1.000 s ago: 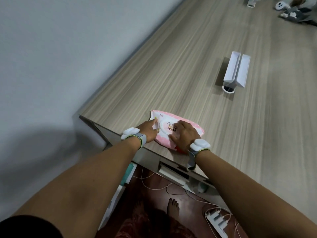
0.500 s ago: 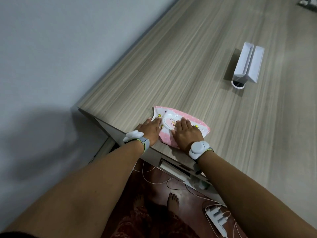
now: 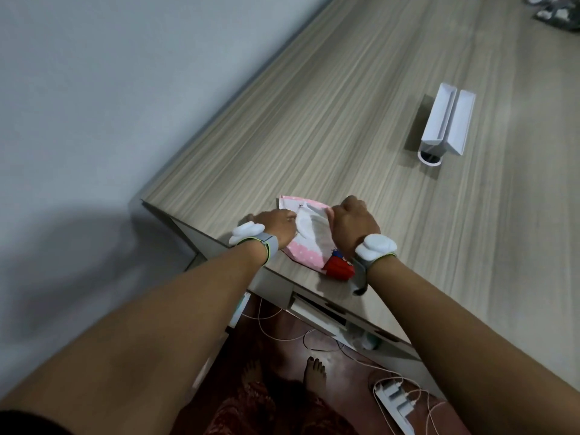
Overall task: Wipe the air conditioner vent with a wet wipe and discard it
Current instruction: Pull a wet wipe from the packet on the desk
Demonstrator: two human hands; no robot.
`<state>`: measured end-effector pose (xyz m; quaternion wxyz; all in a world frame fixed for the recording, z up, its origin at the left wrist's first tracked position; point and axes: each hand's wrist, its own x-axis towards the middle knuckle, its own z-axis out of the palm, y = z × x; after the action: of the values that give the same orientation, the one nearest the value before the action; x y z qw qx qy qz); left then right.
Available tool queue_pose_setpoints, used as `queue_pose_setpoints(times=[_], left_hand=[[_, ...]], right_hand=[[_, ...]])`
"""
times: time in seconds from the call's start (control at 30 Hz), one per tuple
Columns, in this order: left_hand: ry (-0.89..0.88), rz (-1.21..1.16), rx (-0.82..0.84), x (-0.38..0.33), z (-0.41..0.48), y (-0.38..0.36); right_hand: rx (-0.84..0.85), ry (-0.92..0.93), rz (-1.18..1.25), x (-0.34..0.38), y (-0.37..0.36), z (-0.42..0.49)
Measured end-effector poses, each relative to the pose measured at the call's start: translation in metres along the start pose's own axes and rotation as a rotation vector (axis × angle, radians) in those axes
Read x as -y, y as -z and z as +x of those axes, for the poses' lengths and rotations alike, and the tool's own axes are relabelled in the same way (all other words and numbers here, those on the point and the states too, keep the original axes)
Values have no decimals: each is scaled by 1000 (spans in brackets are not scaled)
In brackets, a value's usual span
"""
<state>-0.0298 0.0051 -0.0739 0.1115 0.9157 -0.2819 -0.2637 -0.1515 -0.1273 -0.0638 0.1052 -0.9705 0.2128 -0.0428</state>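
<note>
A pink dotted wet wipe pack lies near the front left corner of the wooden desk. My left hand rests on the pack's left side and holds it down. My right hand is closed on a white wet wipe that stretches up out of the pack's top. A red patch shows at the pack's near end. No air conditioner vent is in view.
A white folded stand stands on the desk at the right. Small items lie at the far right corner. A grey wall runs along the left. Under the desk lie cables and a power strip, and my foot.
Both hands lay flat on the pack before. Now my right hand has closed and lifted, drawing a white wipe out of the pack while my left hand stays on it.
</note>
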Motion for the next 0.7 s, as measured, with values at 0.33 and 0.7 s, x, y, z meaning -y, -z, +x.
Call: queue_pose_setpoints(times=[0.33,0.7], left_hand=[[129,-342,-25,-12,10,-3],[236,-655,-29,-13,6,0]], right_hand=[[-54,-357,604,5,10,13],[147,277,-200,0,-14,16]])
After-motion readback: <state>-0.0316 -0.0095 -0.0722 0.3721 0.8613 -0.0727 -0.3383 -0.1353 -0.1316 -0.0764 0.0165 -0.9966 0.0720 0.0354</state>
